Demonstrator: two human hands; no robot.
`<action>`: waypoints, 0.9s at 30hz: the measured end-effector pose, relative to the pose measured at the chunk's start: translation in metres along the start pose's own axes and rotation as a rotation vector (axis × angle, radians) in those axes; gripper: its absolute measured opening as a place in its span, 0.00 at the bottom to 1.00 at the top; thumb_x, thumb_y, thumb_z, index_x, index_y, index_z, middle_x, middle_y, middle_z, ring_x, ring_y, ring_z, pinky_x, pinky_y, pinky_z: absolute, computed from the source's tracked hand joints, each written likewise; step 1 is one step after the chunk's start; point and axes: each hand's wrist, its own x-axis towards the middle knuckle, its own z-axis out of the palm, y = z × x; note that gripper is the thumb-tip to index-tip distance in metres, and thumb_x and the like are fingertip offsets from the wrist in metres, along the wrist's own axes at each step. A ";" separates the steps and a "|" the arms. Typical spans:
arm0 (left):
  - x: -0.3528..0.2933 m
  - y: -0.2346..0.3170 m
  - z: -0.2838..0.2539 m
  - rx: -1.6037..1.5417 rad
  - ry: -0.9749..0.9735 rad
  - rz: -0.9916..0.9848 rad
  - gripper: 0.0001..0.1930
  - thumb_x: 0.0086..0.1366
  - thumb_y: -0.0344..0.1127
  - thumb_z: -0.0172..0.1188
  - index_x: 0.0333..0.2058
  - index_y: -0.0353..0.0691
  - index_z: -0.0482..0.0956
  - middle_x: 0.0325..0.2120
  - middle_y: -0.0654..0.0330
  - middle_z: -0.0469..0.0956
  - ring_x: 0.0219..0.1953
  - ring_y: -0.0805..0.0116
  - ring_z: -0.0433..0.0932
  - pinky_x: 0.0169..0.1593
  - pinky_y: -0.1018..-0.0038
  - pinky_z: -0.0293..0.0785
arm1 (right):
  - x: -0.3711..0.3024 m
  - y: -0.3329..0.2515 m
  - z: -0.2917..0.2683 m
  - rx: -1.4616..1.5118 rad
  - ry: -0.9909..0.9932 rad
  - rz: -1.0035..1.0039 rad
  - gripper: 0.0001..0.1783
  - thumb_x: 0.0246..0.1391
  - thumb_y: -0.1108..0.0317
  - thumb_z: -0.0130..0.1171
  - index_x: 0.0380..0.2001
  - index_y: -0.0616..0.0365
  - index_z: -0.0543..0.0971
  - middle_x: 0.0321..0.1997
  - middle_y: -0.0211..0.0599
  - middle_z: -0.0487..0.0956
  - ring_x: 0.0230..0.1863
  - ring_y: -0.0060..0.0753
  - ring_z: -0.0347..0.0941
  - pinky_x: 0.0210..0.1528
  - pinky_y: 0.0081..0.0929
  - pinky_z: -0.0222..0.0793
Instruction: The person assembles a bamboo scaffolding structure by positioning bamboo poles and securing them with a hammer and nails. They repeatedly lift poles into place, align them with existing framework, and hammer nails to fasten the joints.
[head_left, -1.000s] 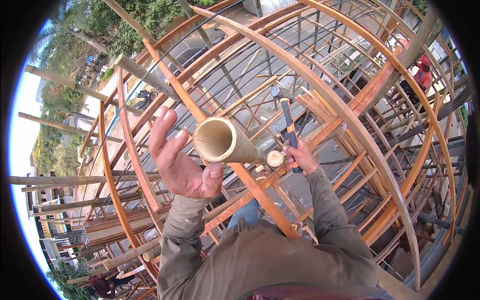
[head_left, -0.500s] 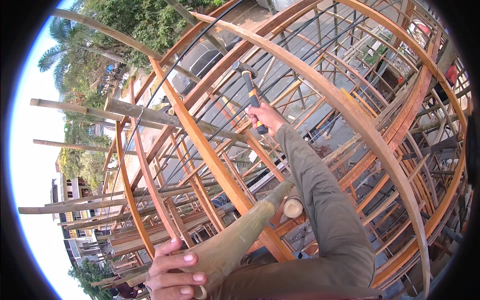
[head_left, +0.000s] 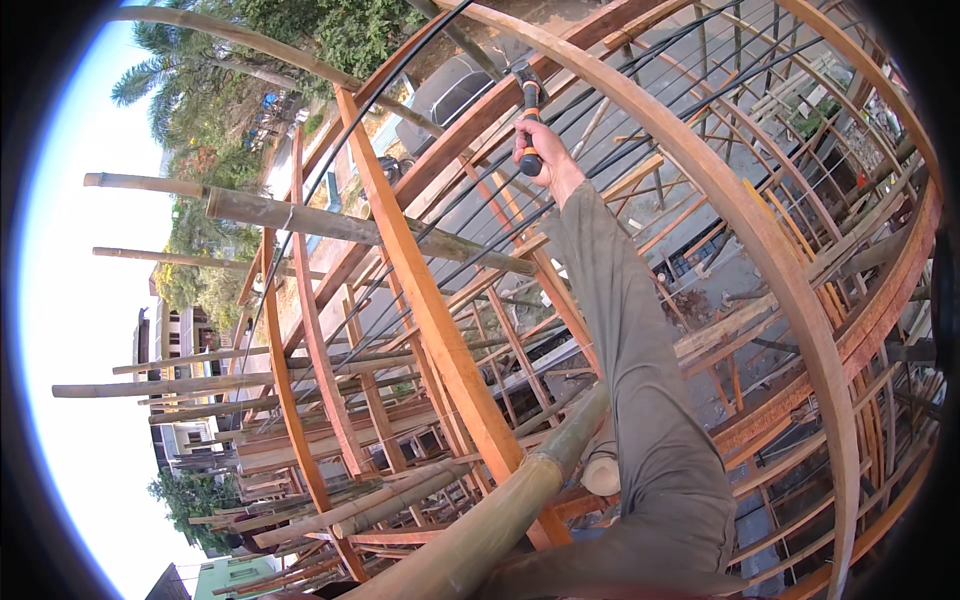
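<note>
The right hand (head_left: 549,150) grips a black-and-orange metal-headed hammer (head_left: 531,97) pointing lengthwise away from the thick green-tan bamboo pole (head_left: 490,520); the unseen left hand's hold I cannot tell.

Bright, even daylight fills the scene, strongest past the left edge of the timber frame (head_left: 430,290), where the sky (head_left: 80,320) burns out to flat white with a thin blue fringe along the lens rim. Shadows are soft; the deeper gaps at the frame's lower right corner turn darker. Pale light runs along the bamboo pole (head_left: 500,500), and the sleeve (head_left: 650,380) shows its folds clearly. The hammer (head_left: 531,98) looks reasonably sharp, while the trees (head_left: 330,50) beyond the frame's upper edge are softer. The fisheye bends lines outward (how much of the rib's (head_left: 760,230) curve is real, I cannot tell), and black closes round the corners.
</note>
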 end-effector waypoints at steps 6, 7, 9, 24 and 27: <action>0.001 -0.004 0.012 -0.022 0.137 0.020 0.23 0.71 0.46 0.61 0.60 0.46 0.72 0.50 0.61 0.78 0.35 0.54 0.82 0.33 0.55 0.82 | 0.019 -0.010 -0.081 0.199 0.299 -0.152 0.10 0.62 0.70 0.56 0.27 0.53 0.68 0.19 0.28 0.68 0.17 0.28 0.67 0.23 0.30 0.72; 0.002 -0.007 0.011 -0.028 0.145 0.026 0.23 0.71 0.46 0.61 0.60 0.46 0.73 0.50 0.61 0.78 0.35 0.54 0.82 0.33 0.56 0.82 | 0.016 -0.011 -0.093 0.128 0.385 -0.145 0.09 0.61 0.71 0.56 0.27 0.52 0.68 0.19 0.28 0.68 0.17 0.28 0.67 0.23 0.29 0.72; 0.002 -0.011 0.010 -0.042 0.160 0.045 0.23 0.71 0.46 0.61 0.60 0.46 0.73 0.49 0.61 0.79 0.34 0.55 0.82 0.32 0.56 0.82 | 0.008 -0.015 -0.113 0.213 0.398 -0.107 0.10 0.61 0.70 0.57 0.27 0.52 0.68 0.19 0.28 0.70 0.18 0.29 0.68 0.23 0.30 0.71; -0.002 -0.004 0.007 0.017 0.187 0.063 0.21 0.70 0.46 0.62 0.57 0.43 0.75 0.47 0.60 0.80 0.34 0.56 0.82 0.32 0.58 0.81 | 0.049 -0.018 -0.173 0.603 0.579 -0.333 0.11 0.66 0.66 0.59 0.30 0.49 0.68 0.21 0.25 0.68 0.21 0.30 0.68 0.27 0.28 0.74; -0.002 0.000 0.005 0.053 0.185 0.049 0.21 0.70 0.45 0.62 0.57 0.43 0.75 0.46 0.60 0.80 0.33 0.56 0.82 0.32 0.58 0.81 | 0.070 -0.018 -0.161 0.668 0.704 -0.388 0.13 0.63 0.71 0.57 0.26 0.52 0.66 0.21 0.25 0.67 0.20 0.29 0.65 0.28 0.28 0.73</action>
